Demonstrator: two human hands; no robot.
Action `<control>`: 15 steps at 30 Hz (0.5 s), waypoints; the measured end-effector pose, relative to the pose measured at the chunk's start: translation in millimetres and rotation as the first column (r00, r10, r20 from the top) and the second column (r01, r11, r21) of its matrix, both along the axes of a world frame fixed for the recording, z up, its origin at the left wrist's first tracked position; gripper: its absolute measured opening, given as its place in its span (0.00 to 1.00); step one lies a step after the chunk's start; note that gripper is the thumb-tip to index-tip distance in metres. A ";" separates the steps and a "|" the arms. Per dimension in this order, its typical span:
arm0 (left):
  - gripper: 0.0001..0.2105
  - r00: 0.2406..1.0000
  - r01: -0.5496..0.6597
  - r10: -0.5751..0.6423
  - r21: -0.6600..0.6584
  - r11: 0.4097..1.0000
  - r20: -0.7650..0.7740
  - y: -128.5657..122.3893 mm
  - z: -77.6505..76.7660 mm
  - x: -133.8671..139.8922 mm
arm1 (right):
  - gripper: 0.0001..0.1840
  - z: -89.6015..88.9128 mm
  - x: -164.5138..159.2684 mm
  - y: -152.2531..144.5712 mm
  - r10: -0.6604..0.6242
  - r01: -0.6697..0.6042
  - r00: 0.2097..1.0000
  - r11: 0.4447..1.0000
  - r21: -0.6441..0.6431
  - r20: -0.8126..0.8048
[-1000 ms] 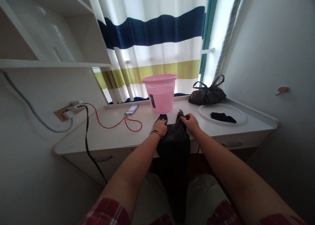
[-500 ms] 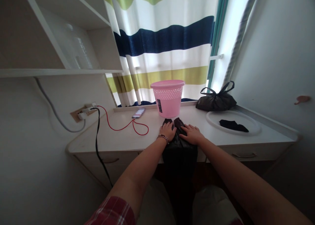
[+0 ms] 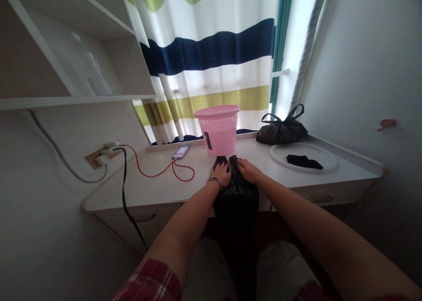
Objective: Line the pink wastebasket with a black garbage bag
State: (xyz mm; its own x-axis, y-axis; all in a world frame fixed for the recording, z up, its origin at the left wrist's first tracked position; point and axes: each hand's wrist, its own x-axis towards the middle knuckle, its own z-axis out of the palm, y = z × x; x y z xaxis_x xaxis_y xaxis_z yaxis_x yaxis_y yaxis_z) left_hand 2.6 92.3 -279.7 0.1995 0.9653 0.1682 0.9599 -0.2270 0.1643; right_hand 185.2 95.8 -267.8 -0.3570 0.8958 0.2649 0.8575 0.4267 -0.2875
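A black plastic bag (image 3: 236,200) lies over the desk's front edge and hangs down between my knees, its two handle ends on the desktop with a slit between them. Flat on the left handle end rests my left hand (image 3: 221,174), open, fingers apart, a bead bracelet at the wrist. My right hand (image 3: 249,171) has its fingers closed on the right edge of the bag near the other handle end; the fingertips are partly hidden. Just beyond the bag stands a pink wastebasket (image 3: 219,136), upright with a perforated band under its rim.
On the right of the white desk (image 3: 158,191) sit a tied black bag (image 3: 281,132) and a white ring (image 3: 275,160) with a folded black piece (image 3: 303,161) inside. A phone (image 3: 181,152) on a red cable (image 3: 138,170) lies left. A shelf (image 3: 82,99) overhangs the upper left.
My right hand has gone from lying spread on the bag to closing at its right edge. My left hand still rests on the bag. The whole view has shifted slightly.
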 end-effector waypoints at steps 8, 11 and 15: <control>0.25 0.999 0.044 -0.044 0.049 0.998 0.001 17.3 12.2 1.2 | 0.33 -9.7 -14.4 -0.1 0.092 -0.082 0.973 0.995 -0.057 0.212; 0.24 0.980 0.198 -0.196 0.075 0.977 -0.031 28.9 15.3 6.1 | 0.34 -9.4 -12.5 0.6 0.091 -0.081 0.973 0.995 -0.055 0.213; 0.24 0.970 0.240 -0.240 -0.020 0.971 -0.048 42.8 7.6 10.9 | 0.36 -4.6 -11.7 -1.2 0.097 -0.089 0.975 0.995 -0.050 0.202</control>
State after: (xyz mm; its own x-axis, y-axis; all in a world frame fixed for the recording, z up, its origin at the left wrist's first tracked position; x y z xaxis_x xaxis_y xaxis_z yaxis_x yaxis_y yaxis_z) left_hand 13.5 135.0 -272.1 0.4334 0.8904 0.1393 0.8847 -0.4498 0.1224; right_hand 173.5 94.6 -272.3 -0.4820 0.8645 0.1423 0.8569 0.4990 -0.1294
